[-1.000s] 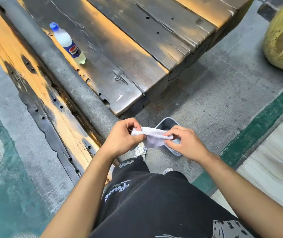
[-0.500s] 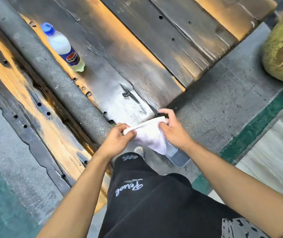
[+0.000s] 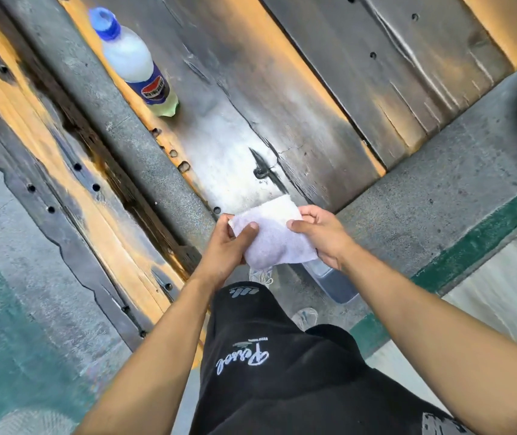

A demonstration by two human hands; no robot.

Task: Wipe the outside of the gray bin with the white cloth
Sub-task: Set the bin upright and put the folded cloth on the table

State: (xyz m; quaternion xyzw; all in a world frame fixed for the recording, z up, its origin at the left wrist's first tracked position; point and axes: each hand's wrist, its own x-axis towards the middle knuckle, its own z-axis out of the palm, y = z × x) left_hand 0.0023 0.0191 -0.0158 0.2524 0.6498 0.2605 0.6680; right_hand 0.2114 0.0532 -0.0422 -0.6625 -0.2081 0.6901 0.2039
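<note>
The white cloth (image 3: 274,235) is stretched flat between both hands in the middle of the view. My left hand (image 3: 230,243) pinches its left edge with thumb and fingers. My right hand (image 3: 321,235) grips its right edge. The gray bin (image 3: 334,282) stands on the concrete floor below and behind the cloth; only its lower right part shows, the rest is hidden by the cloth and my right hand. The cloth hangs above the bin; I cannot tell whether they touch.
A worn wooden table (image 3: 282,89) fills the top, with a plastic bottle (image 3: 134,62) lying on it at upper left. A wooden bench (image 3: 62,189) runs along the left. A green floor stripe (image 3: 476,243) crosses at right. My shoes (image 3: 305,318) stand beside the bin.
The cloth went from bunched to spread out flat between my hands. The hands drew apart and the view moved forward over the table, so more of the bin is covered.
</note>
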